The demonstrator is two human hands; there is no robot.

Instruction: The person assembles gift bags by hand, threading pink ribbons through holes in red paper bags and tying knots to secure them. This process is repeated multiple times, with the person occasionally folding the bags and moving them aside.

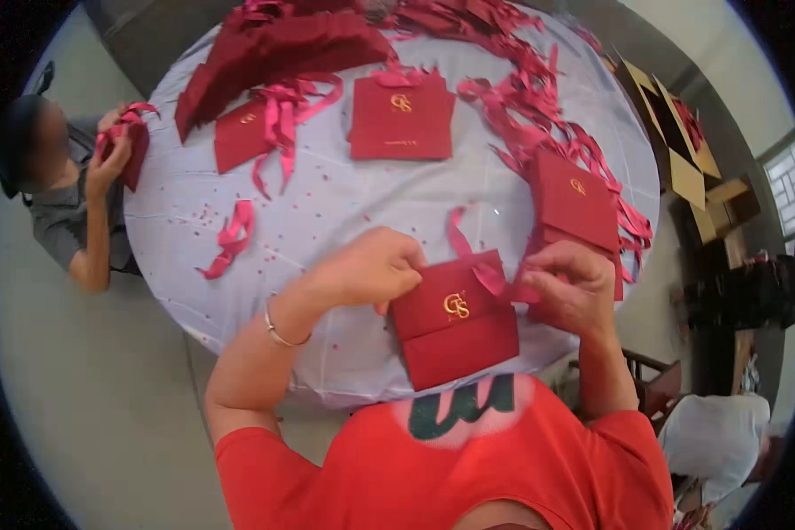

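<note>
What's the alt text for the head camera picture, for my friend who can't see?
The left hand and right hand hold a dark red folded paper bag with a gold logo over a round white-clothed table, the right pinching its red satin ribbon. More red bags and ribbons lie there; another person holds one at left.

One red bag (pixel 455 322), two hands (pixel 371 265) (pixel 570 283), one bracelet (pixel 278 331), one round table (pixel 344 212), one co-worker (pixel 71 203)

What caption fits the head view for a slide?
Left hand and right hand hold a red gift bag over a round table strewn with red ribbons; a second person nearby holds another bag.
</note>
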